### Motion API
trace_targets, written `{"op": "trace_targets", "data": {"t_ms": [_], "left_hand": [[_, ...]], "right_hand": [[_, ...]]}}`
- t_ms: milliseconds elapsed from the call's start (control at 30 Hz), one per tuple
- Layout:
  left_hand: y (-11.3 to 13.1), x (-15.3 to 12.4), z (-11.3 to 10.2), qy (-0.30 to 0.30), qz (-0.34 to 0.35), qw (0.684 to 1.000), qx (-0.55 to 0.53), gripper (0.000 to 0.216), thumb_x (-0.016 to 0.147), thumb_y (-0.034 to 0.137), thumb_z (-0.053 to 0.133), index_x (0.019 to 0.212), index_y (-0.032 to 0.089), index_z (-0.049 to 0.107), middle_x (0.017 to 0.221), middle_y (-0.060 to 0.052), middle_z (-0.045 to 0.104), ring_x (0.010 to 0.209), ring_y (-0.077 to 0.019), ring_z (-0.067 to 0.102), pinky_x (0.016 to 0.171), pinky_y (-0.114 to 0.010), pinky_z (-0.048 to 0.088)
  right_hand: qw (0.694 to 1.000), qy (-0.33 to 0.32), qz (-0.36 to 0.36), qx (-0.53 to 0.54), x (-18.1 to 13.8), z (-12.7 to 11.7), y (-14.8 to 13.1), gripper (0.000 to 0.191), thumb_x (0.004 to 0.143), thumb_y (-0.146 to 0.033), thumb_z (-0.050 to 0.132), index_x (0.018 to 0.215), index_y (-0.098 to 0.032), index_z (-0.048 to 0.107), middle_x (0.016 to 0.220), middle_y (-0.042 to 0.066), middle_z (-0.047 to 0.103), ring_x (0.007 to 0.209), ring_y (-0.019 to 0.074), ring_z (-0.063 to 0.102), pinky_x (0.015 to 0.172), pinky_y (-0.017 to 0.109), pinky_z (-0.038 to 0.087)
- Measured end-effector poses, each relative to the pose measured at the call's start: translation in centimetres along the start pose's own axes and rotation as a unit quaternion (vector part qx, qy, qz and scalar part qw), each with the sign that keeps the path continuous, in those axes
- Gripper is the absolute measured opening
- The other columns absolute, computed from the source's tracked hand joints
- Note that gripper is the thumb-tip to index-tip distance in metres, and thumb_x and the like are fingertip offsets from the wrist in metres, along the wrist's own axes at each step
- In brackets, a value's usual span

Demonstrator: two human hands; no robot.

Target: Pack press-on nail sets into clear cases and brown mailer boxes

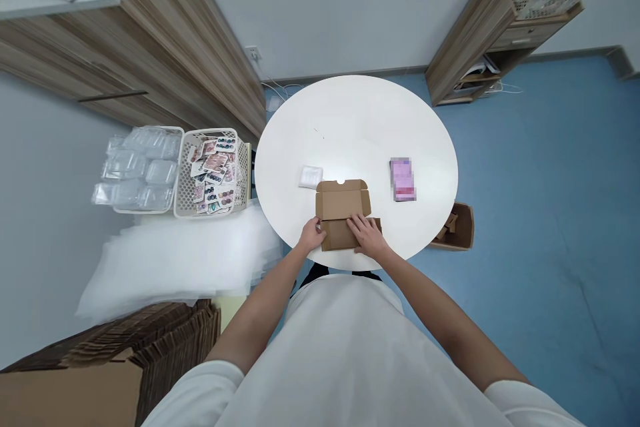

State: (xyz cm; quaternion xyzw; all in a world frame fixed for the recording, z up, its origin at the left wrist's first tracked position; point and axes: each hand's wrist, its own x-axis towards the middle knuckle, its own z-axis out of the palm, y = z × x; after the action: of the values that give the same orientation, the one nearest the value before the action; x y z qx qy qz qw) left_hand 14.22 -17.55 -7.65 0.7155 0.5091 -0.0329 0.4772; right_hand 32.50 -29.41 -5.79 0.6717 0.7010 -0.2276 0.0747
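Observation:
A small brown cardboard mailer box (342, 203) lies near the front edge of the round white table (350, 127), its lid flap standing open at the back. My left hand (312, 235) grips the box's left side with curled fingers. My right hand (367, 235) lies flat on the box's front part, fingers stretched out and pressing down. A small white packet (311, 177) rests just behind the box on its left. A pink and purple packet (403, 179) lies to the right of the box.
Left of the table stand a white basket of nail-set cards (214, 170) and a tray of clear plastic cases (137, 170), over a heap of clear bags (175, 260). Flat cardboard is stacked at lower left (115, 347). A brown bin (457, 227) sits by the table's right edge.

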Motion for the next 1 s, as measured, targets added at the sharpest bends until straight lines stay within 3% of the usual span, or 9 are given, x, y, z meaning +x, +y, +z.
{"op": "trace_targets", "data": {"t_ms": [333,667,833,933,1000], "left_hand": [[0.4,0.3,1.1,0.063,-0.034,0.996,0.055,0.026,0.067,0.016,0.053,0.094,0.017,0.052,0.089,-0.004,0.058,0.071,-0.0144,0.056,0.068,-0.027,0.043],[1.0,0.3,1.2,0.052,-0.087,0.987,0.127,0.022,0.065,0.015,0.056,0.086,0.018,0.051,0.081,-0.006,0.06,0.078,-0.0203,0.058,0.062,-0.028,0.04],[0.6,0.0,1.2,0.05,-0.056,0.993,0.095,0.02,0.069,0.019,0.056,0.088,0.017,0.051,0.079,-0.005,0.06,0.076,-0.0184,0.057,0.064,-0.028,0.043],[0.1,-1.4,0.9,0.086,-0.014,0.994,0.069,0.036,0.073,0.034,0.055,0.102,0.015,0.047,0.091,-0.008,0.059,0.08,-0.0182,0.058,0.069,-0.03,0.045],[-0.1,-2.6,0.7,0.128,0.043,0.985,0.105,0.051,0.071,0.045,0.055,0.111,0.014,0.043,0.104,-0.013,0.055,0.092,-0.0221,0.055,0.078,-0.036,0.044]], "right_hand": [[1.0,0.012,0.01,-0.018,0.0,-0.2,-0.2,0.107,0.059,-0.042,0.069,0.14,-0.015,0.004,0.143,0.014,0.02,0.131,0.0308,0.013,0.104,0.048,0.015],[1.0,0.007,0.013,-0.022,0.2,-0.3,-0.5,0.108,0.058,-0.044,0.07,0.14,-0.015,0.005,0.143,0.014,0.02,0.131,0.0319,0.013,0.103,0.052,0.016],[1.0,0.009,0.011,-0.019,0.2,-0.2,-0.5,0.107,0.058,-0.044,0.069,0.14,-0.016,0.006,0.143,0.015,0.02,0.131,0.032,0.013,0.103,0.052,0.015],[1.0,0.019,0.006,-0.011,0.3,-0.2,-0.3,0.105,0.059,-0.044,0.069,0.139,-0.016,0.007,0.143,0.015,0.02,0.131,0.0321,0.013,0.103,0.051,0.015],[1.0,0.027,0.005,-0.006,0.4,-0.3,-0.1,0.105,0.058,-0.043,0.07,0.139,-0.017,0.009,0.143,0.014,0.021,0.131,0.0323,0.013,0.103,0.051,0.015]]}}
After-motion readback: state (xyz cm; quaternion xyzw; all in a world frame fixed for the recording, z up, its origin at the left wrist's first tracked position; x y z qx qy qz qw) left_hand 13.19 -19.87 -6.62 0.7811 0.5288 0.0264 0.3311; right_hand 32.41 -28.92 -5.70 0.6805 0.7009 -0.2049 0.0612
